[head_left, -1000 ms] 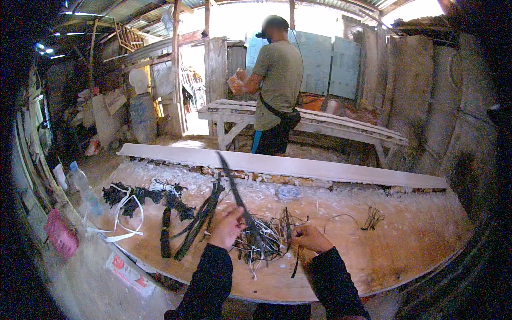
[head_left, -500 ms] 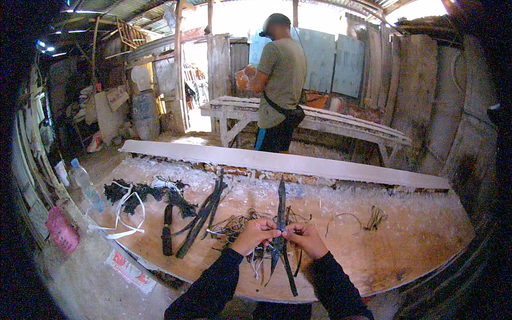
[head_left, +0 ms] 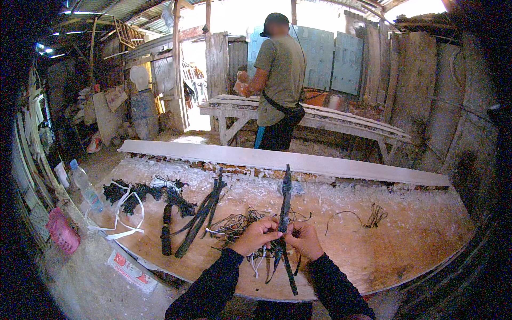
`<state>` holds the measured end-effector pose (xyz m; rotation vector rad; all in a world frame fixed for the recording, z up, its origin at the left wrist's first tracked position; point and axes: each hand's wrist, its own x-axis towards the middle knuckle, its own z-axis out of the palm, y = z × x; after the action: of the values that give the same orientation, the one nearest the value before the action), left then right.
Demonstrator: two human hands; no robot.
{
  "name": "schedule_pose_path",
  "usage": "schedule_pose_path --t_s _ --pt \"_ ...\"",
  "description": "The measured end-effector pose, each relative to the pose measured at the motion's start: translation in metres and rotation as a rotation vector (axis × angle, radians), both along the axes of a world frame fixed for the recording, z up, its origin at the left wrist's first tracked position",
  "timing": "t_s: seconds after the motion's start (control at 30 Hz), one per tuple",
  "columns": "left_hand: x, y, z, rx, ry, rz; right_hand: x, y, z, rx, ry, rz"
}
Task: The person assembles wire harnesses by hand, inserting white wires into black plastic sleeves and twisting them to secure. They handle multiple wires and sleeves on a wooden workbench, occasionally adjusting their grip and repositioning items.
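My left hand is closed in a pinch on a long, flat dark strip with narrow ends. Close beside it, my right hand pinches the same strip from the other side. It points away from me, over the wooden table. Beneath my hands lies a tangle of thin dark cords, partly hidden by the left hand. Another narrow black strip reaches toward the near edge. Some white strings hang below my left hand.
Left on the table are a bundle of dark strips, a dark-handled tool, black stringy bunches and a white strap. A small cord bundle lies right. A co-worker stands beyond, at a bench.
The strip's far end has moved farther away and slightly right between my hands. Both hands stay close together on it. The co-worker's hands have shifted slightly.
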<state>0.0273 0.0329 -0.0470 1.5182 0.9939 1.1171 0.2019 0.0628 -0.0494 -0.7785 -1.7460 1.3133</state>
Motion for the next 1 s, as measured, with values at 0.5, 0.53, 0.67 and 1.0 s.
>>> schedule_pose_path --t_s 0.5,0.53,0.67,1.0 --pt "-0.033 0.012 -0.012 0.242 -0.379 0.095 0.011 0.024 -0.011 0.143 -0.323 -0.178" --pt "-0.040 0.013 -0.012 0.311 -0.326 0.165 0.014 0.025 -0.009 0.089 -0.344 -0.162" --pt "-0.065 0.015 -0.008 0.116 -1.324 0.005 0.024 0.031 -0.006 0.046 -0.524 -0.122" --pt "-0.100 0.002 0.000 0.446 -1.537 -0.010 0.043 0.054 -0.025 0.020 -0.648 -0.085"
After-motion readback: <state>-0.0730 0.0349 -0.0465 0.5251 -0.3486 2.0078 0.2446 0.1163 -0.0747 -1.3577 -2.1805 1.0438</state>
